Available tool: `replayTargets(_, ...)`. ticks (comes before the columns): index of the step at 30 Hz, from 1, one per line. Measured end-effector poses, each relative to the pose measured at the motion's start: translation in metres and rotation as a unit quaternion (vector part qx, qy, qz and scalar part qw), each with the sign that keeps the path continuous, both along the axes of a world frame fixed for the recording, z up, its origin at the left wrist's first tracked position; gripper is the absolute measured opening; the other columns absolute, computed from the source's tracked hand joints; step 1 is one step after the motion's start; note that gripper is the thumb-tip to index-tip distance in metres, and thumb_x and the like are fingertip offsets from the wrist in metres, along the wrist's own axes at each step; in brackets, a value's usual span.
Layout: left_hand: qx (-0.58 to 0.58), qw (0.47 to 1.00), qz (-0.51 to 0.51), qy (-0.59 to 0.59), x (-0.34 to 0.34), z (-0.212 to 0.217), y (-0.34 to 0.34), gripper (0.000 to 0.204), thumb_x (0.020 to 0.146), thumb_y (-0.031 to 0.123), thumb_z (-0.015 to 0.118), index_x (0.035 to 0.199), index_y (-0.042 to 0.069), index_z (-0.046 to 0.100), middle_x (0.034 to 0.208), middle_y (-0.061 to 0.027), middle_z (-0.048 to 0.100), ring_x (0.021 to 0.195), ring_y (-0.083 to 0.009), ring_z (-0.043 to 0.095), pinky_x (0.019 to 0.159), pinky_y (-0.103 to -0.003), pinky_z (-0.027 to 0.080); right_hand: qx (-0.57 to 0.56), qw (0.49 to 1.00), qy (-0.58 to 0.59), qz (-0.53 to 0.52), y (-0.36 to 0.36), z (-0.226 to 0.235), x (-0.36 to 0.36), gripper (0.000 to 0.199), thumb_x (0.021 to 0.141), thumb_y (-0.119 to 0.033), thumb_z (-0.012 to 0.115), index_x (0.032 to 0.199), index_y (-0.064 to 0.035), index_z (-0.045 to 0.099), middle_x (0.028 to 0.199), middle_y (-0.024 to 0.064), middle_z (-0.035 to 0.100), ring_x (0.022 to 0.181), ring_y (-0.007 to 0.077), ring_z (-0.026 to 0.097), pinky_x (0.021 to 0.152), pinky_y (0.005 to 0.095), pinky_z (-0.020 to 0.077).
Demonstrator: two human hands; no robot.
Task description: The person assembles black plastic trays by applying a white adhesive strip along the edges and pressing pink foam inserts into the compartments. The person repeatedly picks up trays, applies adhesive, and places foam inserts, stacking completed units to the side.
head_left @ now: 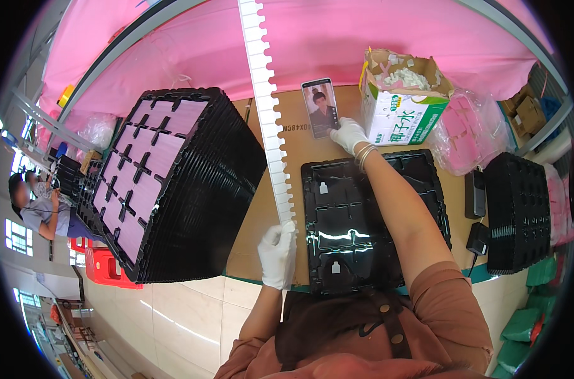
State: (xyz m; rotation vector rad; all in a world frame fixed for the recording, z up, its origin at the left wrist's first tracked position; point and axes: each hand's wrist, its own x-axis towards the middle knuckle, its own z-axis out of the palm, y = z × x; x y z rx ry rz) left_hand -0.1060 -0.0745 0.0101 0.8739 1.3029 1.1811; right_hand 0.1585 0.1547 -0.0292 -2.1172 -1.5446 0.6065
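Note:
My left hand (277, 255), in a white glove, is closed on the lower end of a long white strip (266, 82) with a notched edge. The strip runs up past the top of the view. My right hand (350, 136), also gloved, is at the lower right corner of a phone (320, 108) whose screen shows a person; its fingers look apart, with the tips at the phone's edge. Below my right forearm lies a black plastic tray (337, 215) with moulded compartments. Two small white tag-shaped pieces (335, 268) sit in it. My forearm hides part of the tray.
A tall stack of black trays (201, 183) with pink sheets stands at left. An open carton (397, 117) holds small white pieces. Further right are plastic-wrapped pink sheets (464, 132), a black device (475, 194), a black adapter (478, 239) and more black trays (519, 211). Another person (43, 211) is far left.

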Motion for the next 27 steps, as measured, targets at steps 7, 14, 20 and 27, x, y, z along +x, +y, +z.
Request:
replayTargets(7, 0.024, 0.998, -0.008, 0.051, -0.005, 0.003, -0.001, 0.015, 0.095, 0.015, 0.066, 0.094, 0.001, 0.069, 0.079, 0.0006, 0.065, 0.069, -0.0041, 0.055, 0.064, -0.020, 0.044, -0.012, 0.999, 0.029, 0.009, -0.001, 0.002, 0.005, 0.054, 0.083, -0.042, 0.070, 0.115, 0.0014, 0.063, 0.114, 0.0250, 0.066, 0.109, 0.0399, 0.062, 0.096, 0.0427, 0.0486)
replayTargets(14, 0.035, 0.999, -0.017, 0.005, -0.004, 0.029, 0.002, 0.020, 0.097, 0.019, 0.064, 0.096, 0.000, 0.069, 0.081, -0.0001, 0.065, 0.069, -0.0041, 0.054, 0.062, -0.020, 0.044, 0.237, 0.969, 0.069, 0.021, -0.112, 0.033, -0.037, 0.037, 0.085, -0.019, 0.069, 0.114, 0.0010, 0.059, 0.099, 0.0187, 0.067, 0.093, 0.0344, 0.066, 0.087, 0.0415, 0.0511)
replayTargets(20, 0.037, 0.994, -0.005, -0.100, 0.033, 0.022, 0.004, 0.017, 0.098, 0.014, 0.060, 0.100, -0.001, 0.068, 0.096, -0.0037, 0.066, 0.087, -0.0087, 0.058, 0.077, -0.023, 0.046, 0.035, 0.858, 0.501, 0.108, -0.231, 0.072, -0.084, 0.033, 0.089, -0.023, 0.074, 0.111, -0.0032, 0.060, 0.094, 0.0023, 0.065, 0.084, 0.0089, 0.058, 0.078, 0.0255, 0.0480)
replayTargets(27, 0.100, 0.993, -0.017, -0.053, 0.061, 0.018, -0.012, 0.025, 0.100, 0.022, 0.057, 0.107, 0.000, 0.066, 0.093, -0.0026, 0.065, 0.082, -0.0074, 0.058, 0.072, -0.022, 0.047, 0.077, 0.768, 0.636, 0.008, -0.248, 0.062, -0.093, 0.013, 0.090, -0.012, 0.072, 0.095, -0.0029, 0.064, 0.086, -0.0038, 0.062, 0.080, 0.0041, 0.055, 0.074, 0.0208, 0.0443)
